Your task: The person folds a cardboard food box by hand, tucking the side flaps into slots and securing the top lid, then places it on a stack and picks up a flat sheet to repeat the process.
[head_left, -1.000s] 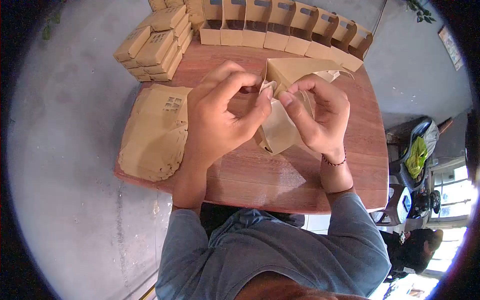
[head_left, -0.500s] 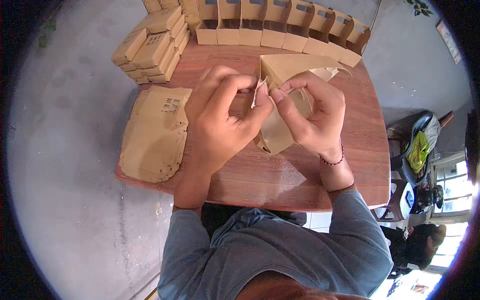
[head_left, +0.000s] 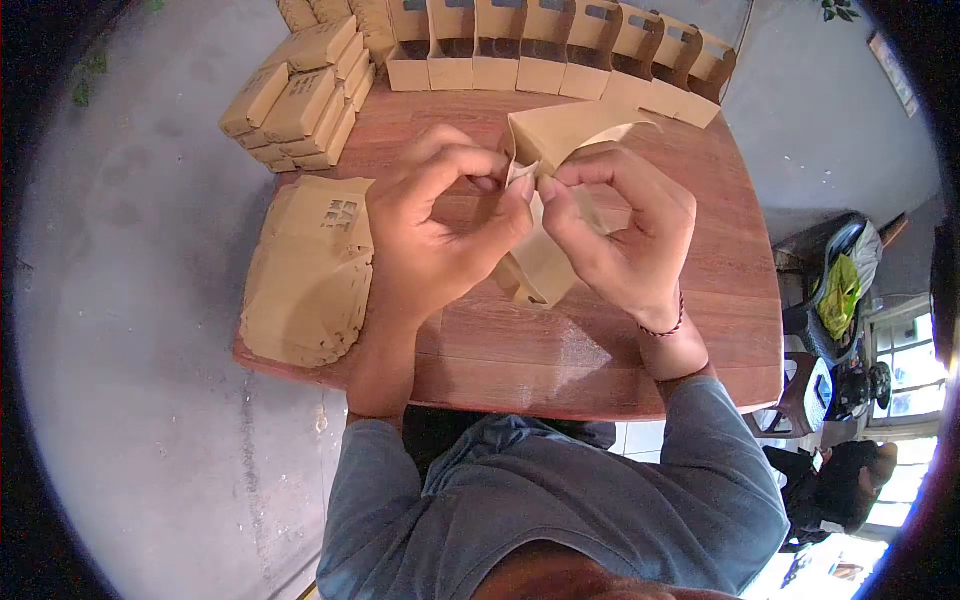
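Observation:
A partly folded brown cardboard piece (head_left: 545, 262) is held above the wooden table (head_left: 500, 375), its upper panel bent open toward the back. My left hand (head_left: 440, 225) pinches its left edge near the top, thumb in front. My right hand (head_left: 630, 225), with a braided band at the wrist, pinches a flap of the same piece just beside the left thumb. The two thumbs are close together. Left of my left hand lies a stack of flat printed cardboard sheets (head_left: 305, 270).
Folded printed boxes (head_left: 300, 105) are piled at the back left. A row of open cardboard carriers with handle holes (head_left: 545, 60) lines the back edge. Beyond the table's right side are a stool (head_left: 800, 395), a chair with a yellow-green bag (head_left: 840, 295) and a window.
The cardboard piece has turned and narrowed between my hands, its upper panel curling more. Both hands have shifted slightly left and keep their pinch.

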